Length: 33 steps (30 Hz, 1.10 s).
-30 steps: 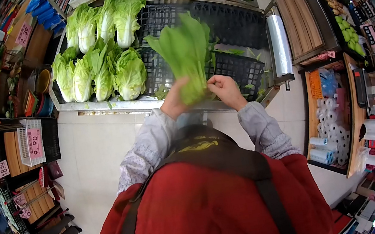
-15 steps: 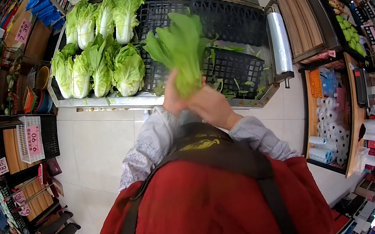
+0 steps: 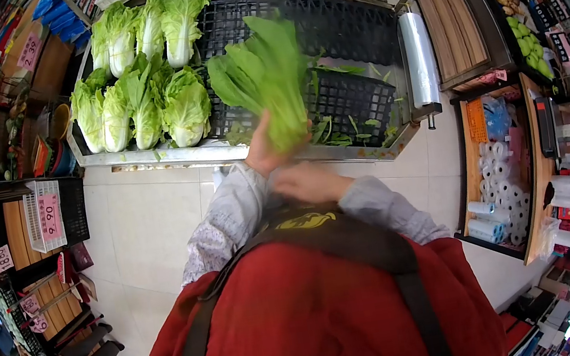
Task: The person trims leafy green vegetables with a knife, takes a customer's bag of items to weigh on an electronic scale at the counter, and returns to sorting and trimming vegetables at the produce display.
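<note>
My left hand [image 3: 265,148] is closed around the stem end of a bunch of leafy greens [image 3: 266,77], its broad leaves pointing away from me over the display stand. The bunch is slightly blurred. Just below and to the right, near my apron, is my right hand [image 3: 313,180], apart from the greens. Its fingers are smeared by motion, so what they do is unclear. Left of the bunch, several napa cabbages [image 3: 186,108] lie in two rows on the stand. Loose leaf scraps [image 3: 337,133] are scattered on the black crate mesh [image 3: 354,97].
A metal rim [image 3: 171,156] edges the stand in front of me. A roll of plastic bags [image 3: 419,58] is mounted at its right end. Farther right, a wooden shelf holds white rolls [image 3: 499,183]. A white basket [image 3: 44,215] with a price sign is at left.
My right hand has come off the stem end and moved down toward my body. My left hand still holds the greens. The view has shifted slightly.
</note>
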Motion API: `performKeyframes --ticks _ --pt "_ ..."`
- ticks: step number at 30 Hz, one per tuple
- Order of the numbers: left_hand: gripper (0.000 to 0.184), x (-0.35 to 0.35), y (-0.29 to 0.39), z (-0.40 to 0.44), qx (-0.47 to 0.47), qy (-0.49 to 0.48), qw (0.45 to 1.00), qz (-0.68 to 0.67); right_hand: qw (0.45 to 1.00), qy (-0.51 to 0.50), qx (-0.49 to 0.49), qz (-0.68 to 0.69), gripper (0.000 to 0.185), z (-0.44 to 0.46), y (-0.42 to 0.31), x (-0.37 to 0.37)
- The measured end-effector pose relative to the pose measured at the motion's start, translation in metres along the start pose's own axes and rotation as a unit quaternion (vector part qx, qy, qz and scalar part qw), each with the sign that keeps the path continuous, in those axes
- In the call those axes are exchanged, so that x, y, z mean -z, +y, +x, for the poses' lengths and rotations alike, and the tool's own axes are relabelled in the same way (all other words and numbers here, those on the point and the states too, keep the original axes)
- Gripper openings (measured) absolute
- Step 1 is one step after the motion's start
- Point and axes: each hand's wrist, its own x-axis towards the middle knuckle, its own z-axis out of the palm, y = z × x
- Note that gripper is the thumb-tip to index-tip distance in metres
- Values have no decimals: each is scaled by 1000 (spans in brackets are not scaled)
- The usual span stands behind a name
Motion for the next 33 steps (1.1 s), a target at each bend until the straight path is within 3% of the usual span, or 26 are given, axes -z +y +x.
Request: performKeyframes --ticks 2,4,8,10,12,14,19,21,23,24,26,27,30,32,33 --pt "68 -4 0 1 6 -11 1000 10 998 -32 41 -30 21 10 10 -14" --pt "68 -7 3 1 10 -21 1000 21 985 -171 14 -32 25 20 60 -46" --pt "61 1 9 3 26 -18 999 16 994 -68 -79 31 23 -20 81 -14" --pt "55 16 5 5 29 -13 999 19 953 23 -245 180 22 -40 65 23" --pt "49 31 -5 4 9 29 997 70 932 187 -230 210 25 -50 102 29" --pt "44 31 -10 2 23 63 996 60 865 302 -238 323 29 -47 99 47" --pt "48 37 -12 5 30 73 994 81 902 281 -212 248 33 9 104 52" --pt "49 35 -13 6 38 77 992 92 888 242 -269 284 33 20 114 47" --pt "52 31 -18 6 -66 156 962 213 885 256 -250 297 31 17 127 41" --pt "52 28 -17 6 -65 157 962 213 882 268 -233 311 30 14 134 38" --pt "54 24 -18 3 -174 224 884 372 884 297 -222 284 27 9 149 34" --pt "54 28 -19 4 -172 225 884 372 884 297 -237 272 30 6 155 33" --pt "52 33 -16 9 -234 300 805 455 873 327 -253 260 36 16 170 28" --pt "55 28 -9 6 -197 277 825 451 894 385 -215 80 32 29 177 26" --pt "54 26 -8 5 -206 280 825 445 894 384 -214 82 32 34 171 26"
